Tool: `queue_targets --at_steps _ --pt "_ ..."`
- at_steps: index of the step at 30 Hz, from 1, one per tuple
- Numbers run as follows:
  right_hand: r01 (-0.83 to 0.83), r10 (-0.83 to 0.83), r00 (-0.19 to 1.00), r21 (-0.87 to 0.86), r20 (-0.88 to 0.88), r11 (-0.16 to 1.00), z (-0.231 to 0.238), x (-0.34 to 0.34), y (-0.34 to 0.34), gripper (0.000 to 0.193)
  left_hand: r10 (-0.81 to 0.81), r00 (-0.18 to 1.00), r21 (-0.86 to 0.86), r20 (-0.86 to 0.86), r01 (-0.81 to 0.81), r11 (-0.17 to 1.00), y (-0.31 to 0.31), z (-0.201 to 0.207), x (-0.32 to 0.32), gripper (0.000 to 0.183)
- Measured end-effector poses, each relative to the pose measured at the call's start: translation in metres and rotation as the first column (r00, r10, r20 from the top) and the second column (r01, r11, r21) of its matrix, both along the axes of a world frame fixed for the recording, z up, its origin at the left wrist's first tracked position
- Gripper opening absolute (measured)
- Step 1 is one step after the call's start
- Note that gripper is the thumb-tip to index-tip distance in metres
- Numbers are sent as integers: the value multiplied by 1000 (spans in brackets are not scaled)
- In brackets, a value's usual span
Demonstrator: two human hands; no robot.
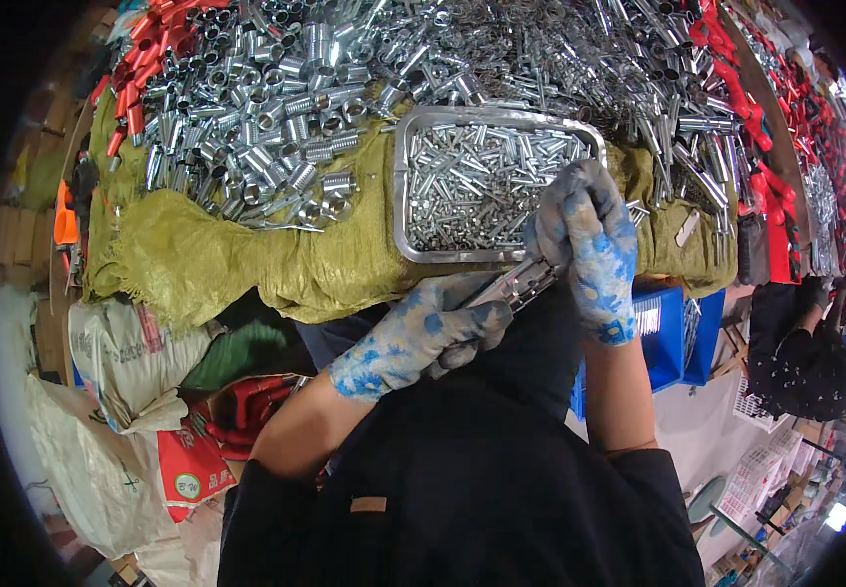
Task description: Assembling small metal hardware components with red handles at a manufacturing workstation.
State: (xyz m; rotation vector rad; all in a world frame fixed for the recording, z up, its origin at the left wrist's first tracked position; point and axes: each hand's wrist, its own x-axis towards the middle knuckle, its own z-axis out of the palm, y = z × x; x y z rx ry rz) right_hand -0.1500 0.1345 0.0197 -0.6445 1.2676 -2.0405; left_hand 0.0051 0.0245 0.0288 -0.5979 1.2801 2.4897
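Note:
My left hand [423, 338], in a white glove with blue patches, is wrapped round a long, shiny slotted metal part [525, 284]. The part slants up to the right, toward my right hand [589, 245], gloved the same way. My right fingers are curled together at the part's upper end; what sits between them is hidden. Just beyond both hands lies a metal tray [400, 186], its right front corner partly covered by my right hand. Small silvery pins [486, 157] and shorter metal pieces [442, 223] fill it.
Behind the tray are heaps of chrome sleeves [276, 127] and thin springs [530, 59]. Red handles [154, 44] lie at both sides. Yellow-green woven sacking [217, 249] covers the near edge. Blue bins [660, 338] stand below right; sacks [129, 362] lie left. Another person [804, 367] is at far right.

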Motion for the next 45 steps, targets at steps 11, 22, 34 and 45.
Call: queue_targets --at_steps 11,22,34,45 --pt "383 -349 894 73 -282 921 6 3 18 11 58 994 -13 -91 -60 998 6 -4 8 58" --pt "108 277 848 660 -452 744 10 52 63 10 38 990 -188 139 -12 982 -11 -22 40 47" --pt "-245 127 931 328 342 912 -18 51 36 17 -229 937 -133 265 271 953 10 -11 32 40" --pt "160 -57 930 262 -362 952 -9 40 65 12 -77 970 -220 233 129 967 9 -17 37 47"
